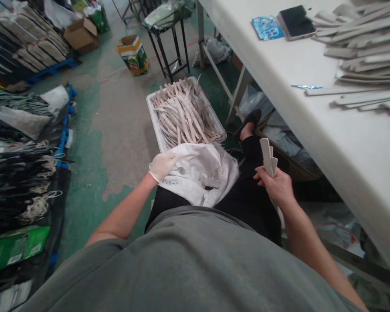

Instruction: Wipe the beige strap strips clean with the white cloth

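Observation:
Across my lap lies a white woven sack (pixel 211 173), crumpled, with some dark lettering near its left edge. My left hand (pixel 162 167), in a thin pale glove, is closed on that left edge. Several flat off-white strips (pixel 267 158) stick up out of my bare right hand (pixel 276 184), which is wrapped round them beside my right thigh. Their lower ends are partly hidden by the hand. Just beyond the sack, a white plastic crate (pixel 153 117) on the floor is heaped with long, curved beige strips (pixel 182 112).
To my right runs a white table (pixel 279 73) bearing piled pale strips (pixel 370 52), a phone (pixel 295 21) and a blue packet (pixel 267 28). A black stool (pixel 165 52) and an open carton (pixel 133 54) stand ahead. Bundled cords (pixel 16 182) lie at left.

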A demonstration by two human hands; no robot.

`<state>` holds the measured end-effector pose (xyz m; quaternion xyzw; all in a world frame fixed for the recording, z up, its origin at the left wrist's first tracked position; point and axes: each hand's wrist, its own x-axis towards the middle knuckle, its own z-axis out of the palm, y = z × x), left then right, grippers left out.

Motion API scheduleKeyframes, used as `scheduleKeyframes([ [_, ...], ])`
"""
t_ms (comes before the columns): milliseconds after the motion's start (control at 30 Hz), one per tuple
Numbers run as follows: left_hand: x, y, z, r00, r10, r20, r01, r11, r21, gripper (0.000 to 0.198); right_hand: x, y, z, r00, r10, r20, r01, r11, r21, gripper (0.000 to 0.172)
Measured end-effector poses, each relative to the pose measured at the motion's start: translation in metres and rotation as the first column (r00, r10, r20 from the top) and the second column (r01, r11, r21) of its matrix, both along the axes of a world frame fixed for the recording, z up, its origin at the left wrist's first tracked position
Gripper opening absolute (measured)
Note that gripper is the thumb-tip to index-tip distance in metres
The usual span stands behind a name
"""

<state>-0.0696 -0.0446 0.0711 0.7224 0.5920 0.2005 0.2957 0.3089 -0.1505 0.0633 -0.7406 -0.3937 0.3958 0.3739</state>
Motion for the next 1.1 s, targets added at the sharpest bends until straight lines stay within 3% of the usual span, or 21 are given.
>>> scheduleKeyframes([
  [67,-0.006,-0.013,0.023,0.987,0.074,0.144,-0.085,0.994,0.075,0.027,-0.011,0.005,0.014,0.968,0.025,-0.252,-0.041,0.997,-0.060,0.038],
  [200,-0.010,-0.045,0.065,0.937,0.088,0.337,-0.165,0.964,0.207,0.025,-0.058,0.006,0.045,0.783,0.184,-0.595,-0.300,0.949,-0.102,0.044],
  [333,-0.010,-0.078,0.095,0.945,0.017,0.326,-0.139,0.924,0.356,0.017,-0.115,0.008,0.061,0.737,0.322,-0.594,-0.397,0.918,0.004,0.038],
  [500,-0.010,-0.098,0.113,0.933,-0.091,0.349,-0.094,0.872,0.480,0.016,-0.167,0.020,0.054,0.689,0.526,-0.499,-0.535,0.833,0.140,0.039],
  [633,-0.012,-0.100,0.120,0.896,-0.165,0.411,-0.108,0.819,0.564,0.011,-0.192,0.028,0.040,0.712,0.614,-0.340,-0.605,0.782,0.147,0.022],
  [700,-0.016,-0.102,0.124,0.868,-0.241,0.433,-0.103,0.767,0.633,0.010,-0.194,0.031,0.037,0.745,0.599,-0.296,-0.577,0.800,0.165,0.016],
  [800,-0.020,-0.109,0.126,0.839,-0.393,0.376,0.035,0.729,0.684,0.009,-0.184,0.039,0.042,0.818,0.495,-0.292,-0.453,0.868,0.201,0.020],
  [900,-0.022,-0.119,0.119,0.841,-0.458,0.287,0.269,0.815,0.513,0.016,-0.167,0.046,0.054,0.879,0.369,-0.301,-0.294,0.918,0.267,0.026],
  [967,-0.023,-0.124,0.107,0.821,-0.492,0.291,0.386,0.852,0.354,0.035,-0.155,0.050,0.064,0.901,0.303,-0.310,-0.205,0.928,0.310,0.027],
  [1033,-0.024,-0.122,0.091,0.832,-0.417,0.365,0.333,0.903,0.272,0.060,-0.146,0.053,0.072,0.913,0.271,-0.306,-0.162,0.927,0.339,0.026],
  [1100,-0.022,-0.113,0.077,0.862,-0.177,0.476,0.093,0.977,0.194,0.077,-0.141,0.055,0.078,0.918,0.274,-0.286,-0.162,0.918,0.361,0.026],
])
